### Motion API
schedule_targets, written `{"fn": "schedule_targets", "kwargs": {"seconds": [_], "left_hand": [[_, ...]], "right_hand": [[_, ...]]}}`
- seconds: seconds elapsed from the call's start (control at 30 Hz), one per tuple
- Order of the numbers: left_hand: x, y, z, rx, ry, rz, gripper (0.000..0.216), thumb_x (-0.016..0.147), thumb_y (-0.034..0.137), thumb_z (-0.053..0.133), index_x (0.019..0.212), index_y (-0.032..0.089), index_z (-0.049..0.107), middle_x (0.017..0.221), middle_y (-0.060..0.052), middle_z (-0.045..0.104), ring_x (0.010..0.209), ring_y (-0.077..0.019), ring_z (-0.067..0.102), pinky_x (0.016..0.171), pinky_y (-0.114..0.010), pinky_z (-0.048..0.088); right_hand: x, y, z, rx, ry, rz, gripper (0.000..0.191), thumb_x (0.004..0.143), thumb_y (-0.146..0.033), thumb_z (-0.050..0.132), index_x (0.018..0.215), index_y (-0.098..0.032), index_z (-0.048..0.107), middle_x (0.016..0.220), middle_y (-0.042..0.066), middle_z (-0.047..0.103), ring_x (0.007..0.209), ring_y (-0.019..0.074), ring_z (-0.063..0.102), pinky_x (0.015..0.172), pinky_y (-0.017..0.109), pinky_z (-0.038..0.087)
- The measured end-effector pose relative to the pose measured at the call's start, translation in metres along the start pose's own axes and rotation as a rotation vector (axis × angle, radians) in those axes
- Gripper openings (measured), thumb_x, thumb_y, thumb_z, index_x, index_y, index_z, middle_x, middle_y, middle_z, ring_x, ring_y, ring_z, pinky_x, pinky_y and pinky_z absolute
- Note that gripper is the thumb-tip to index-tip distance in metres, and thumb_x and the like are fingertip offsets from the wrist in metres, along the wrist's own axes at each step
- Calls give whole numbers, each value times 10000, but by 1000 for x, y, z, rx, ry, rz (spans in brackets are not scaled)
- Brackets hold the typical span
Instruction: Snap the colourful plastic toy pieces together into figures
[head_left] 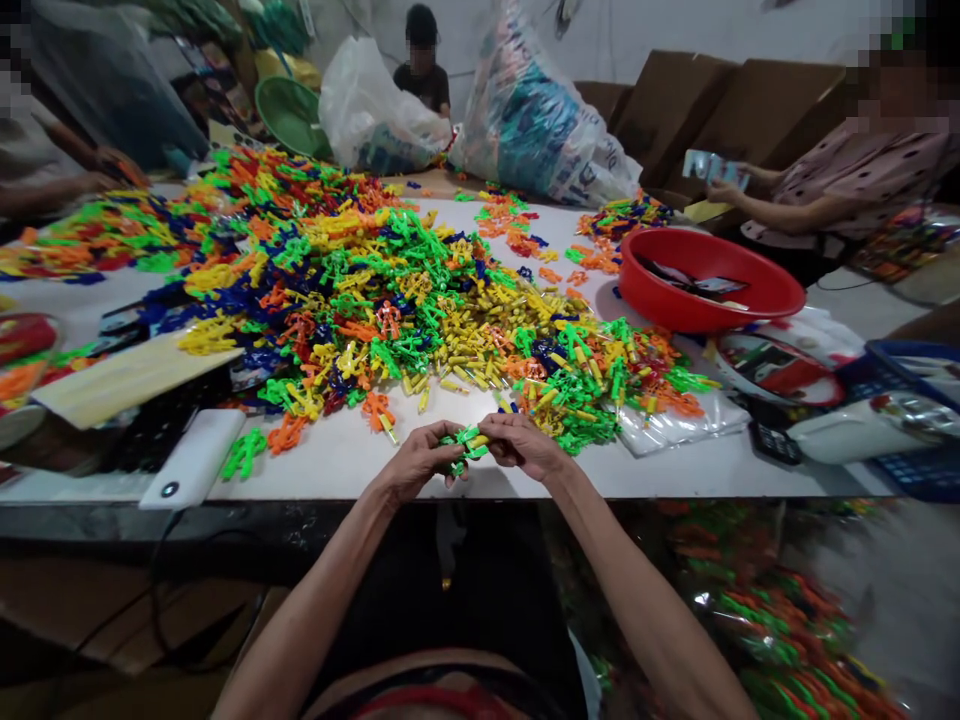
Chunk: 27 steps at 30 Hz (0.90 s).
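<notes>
Where the hands [421, 462] [523, 446] nearly meet, a green figure [469, 437] lies between.

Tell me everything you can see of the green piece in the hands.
The green piece looks like shiny plastic, with several projecting parts; fingers hide its full shape. The left hand grips it, over the white tabletop. A yellow piece at the right hand's fingertips meets it; whether they are joined is unclear.
</notes>
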<state>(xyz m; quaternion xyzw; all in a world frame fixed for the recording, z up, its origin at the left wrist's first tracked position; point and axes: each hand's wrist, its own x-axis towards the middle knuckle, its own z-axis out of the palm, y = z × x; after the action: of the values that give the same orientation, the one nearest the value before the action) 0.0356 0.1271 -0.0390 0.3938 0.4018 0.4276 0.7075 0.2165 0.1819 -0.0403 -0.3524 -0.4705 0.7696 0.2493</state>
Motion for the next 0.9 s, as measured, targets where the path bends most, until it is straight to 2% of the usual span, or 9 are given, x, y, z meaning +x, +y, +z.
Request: {"fn": "schedule_targets", "kwargs": {"seconds": [0.2,0.33,0.4,0.47,0.53,0.6,0.73,0.8,0.9], "left_hand": [[12,-12,4,122,182,-1,289,620,299,744,817,131,617,573,-10,601,446,-102,561,384,-161,387],[26,-3,-7,127,149,49,383,644,281,718,989,154,613,804,-61,644,623,-147,624,460,-190,437],[35,8,-22,302,277,153,347,677,241,682,1012,182,615,877,-65,636,688,-155,615,511,-211,449],[46,20,-40,664,480,257,214,715,183,627,929,187,640,870,-67,626,744,-172,591,601,-252,456],[59,33,-57,1097,627,313,149,761,123,541,849,181,646,899,-91,615,862,-215,562,719,-311,439],[75,46,-70,1457,642,345,229,798,74,443,856,176,640,999,-121,595,1005,-257,506,812,-369,393],[105,62,-86,1841,536,356,319,802,26,367,942,157,622,1039,-145,577,1052,-273,457,876,-416,313],[114,63,-94,1895,512,334,304,806,36,372,941,142,623,1007,-151,582,1017,-274,467,872,-418,305],[115,61,-104,1840,504,337,274,813,55,391,878,143,642,977,-152,587,997,-269,476,855,-396,316]], "right_hand": [[1,10,12,-454,291,-241,271,716,-413,589,580,-188,523,472,-43,459,431,74,372,382,175,252],[4,-9,-21,-432,457,-212,311,695,-497,580,681,-186,565,495,-29,489,399,98,389,384,218,304],[2,-35,-51,-522,740,-325,339,709,-516,544,713,-178,576,553,3,527,460,129,442,444,256,364],[3,-61,-77,-788,1089,-476,339,755,-479,494,788,-162,610,721,76,595,643,193,524,579,323,421],[13,-77,-85,-1104,1301,-535,326,776,-407,492,900,-139,630,940,152,602,867,264,527,716,389,416],[33,-76,-71,-1318,1215,-468,290,790,-333,499,949,-130,632,1027,169,586,951,279,511,778,395,402],[90,-32,-9,-1498,549,-201,191,819,-245,481,908,-174,634,990,104,610,859,218,569,736,320,422],[110,-10,14,-1554,453,-122,216,825,-187,455,968,-175,616,1058,115,591,893,225,579,745,324,418],[118,5,23,-1535,477,-95,233,824,-142,432,983,-166,600,1091,130,582,953,241,576,785,343,405]]}}
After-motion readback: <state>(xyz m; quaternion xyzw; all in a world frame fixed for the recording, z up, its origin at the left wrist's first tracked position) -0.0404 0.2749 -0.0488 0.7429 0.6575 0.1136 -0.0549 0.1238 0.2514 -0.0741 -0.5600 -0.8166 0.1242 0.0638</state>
